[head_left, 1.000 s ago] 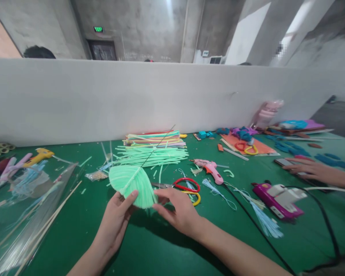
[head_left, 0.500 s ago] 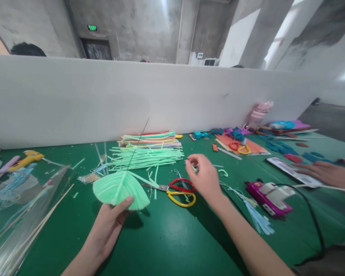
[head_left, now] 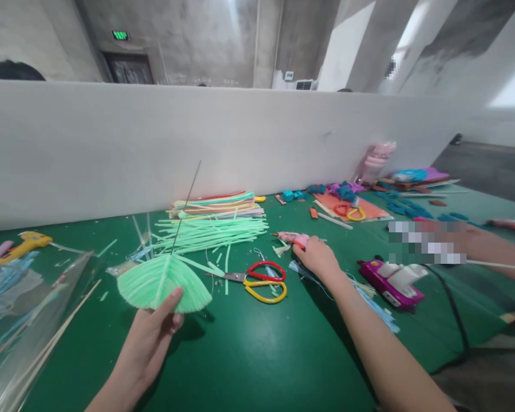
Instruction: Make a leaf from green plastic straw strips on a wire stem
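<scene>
My left hand [head_left: 152, 337] pinches the lower edge of a light green fan-shaped leaf [head_left: 163, 283] made of pipe-cleaner strips, with a thin dark wire [head_left: 186, 200] rising from its middle. My right hand [head_left: 320, 258] reaches across the green table and closes on the handle of a pink glue gun [head_left: 289, 238]. Red and yellow scissors [head_left: 261, 280] lie between my two hands.
A pile of light green strips [head_left: 214, 229] and a stack of coloured ones [head_left: 218, 205] lie behind the leaf. A purple power strip [head_left: 390, 280] with a black cable sits at the right, near another person's arm [head_left: 498, 249]. Clear plastic wrap [head_left: 26, 320] and a yellow glue gun [head_left: 23, 245] lie at the left. A white partition [head_left: 154, 137] backs the table.
My right hand left the green leaf, swung right across the table and came down on the pink glue gun. My left hand keeps the leaf, which sits lower left in view.
</scene>
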A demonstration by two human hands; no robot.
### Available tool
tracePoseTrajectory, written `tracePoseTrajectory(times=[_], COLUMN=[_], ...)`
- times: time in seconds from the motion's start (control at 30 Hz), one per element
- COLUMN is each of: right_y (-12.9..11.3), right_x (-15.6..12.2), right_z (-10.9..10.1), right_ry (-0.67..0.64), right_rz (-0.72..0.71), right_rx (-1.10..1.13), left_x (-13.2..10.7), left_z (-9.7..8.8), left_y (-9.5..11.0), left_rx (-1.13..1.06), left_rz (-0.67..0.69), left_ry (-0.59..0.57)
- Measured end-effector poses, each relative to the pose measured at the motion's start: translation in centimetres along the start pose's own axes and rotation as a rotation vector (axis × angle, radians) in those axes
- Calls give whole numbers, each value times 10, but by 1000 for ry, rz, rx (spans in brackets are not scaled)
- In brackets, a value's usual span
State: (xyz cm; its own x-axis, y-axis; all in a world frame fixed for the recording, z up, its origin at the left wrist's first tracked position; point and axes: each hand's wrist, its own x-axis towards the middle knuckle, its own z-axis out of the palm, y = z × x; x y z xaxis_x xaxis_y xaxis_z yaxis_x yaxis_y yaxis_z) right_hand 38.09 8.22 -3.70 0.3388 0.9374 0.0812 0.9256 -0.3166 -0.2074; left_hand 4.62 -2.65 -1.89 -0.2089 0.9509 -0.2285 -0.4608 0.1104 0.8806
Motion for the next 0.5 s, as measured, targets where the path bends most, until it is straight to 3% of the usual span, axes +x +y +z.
tracePoseTrajectory(times=[0.23, 0.37, 0.5], right_y=[-4, -25, -47], right_x=[-1, -20, -47], right_z=[-18, -24, -24], right_ry=[142, 317, 319], right_rz=[64, -56, -195], right_rx=[156, 424, 708], left_x=[3, 4, 3], left_z=[-6, -7, -6], left_y=[1, 4, 8], left_rx=[-54, -115, -142], left_rz=[-40, 2, 15], left_ry=[40, 28, 9])
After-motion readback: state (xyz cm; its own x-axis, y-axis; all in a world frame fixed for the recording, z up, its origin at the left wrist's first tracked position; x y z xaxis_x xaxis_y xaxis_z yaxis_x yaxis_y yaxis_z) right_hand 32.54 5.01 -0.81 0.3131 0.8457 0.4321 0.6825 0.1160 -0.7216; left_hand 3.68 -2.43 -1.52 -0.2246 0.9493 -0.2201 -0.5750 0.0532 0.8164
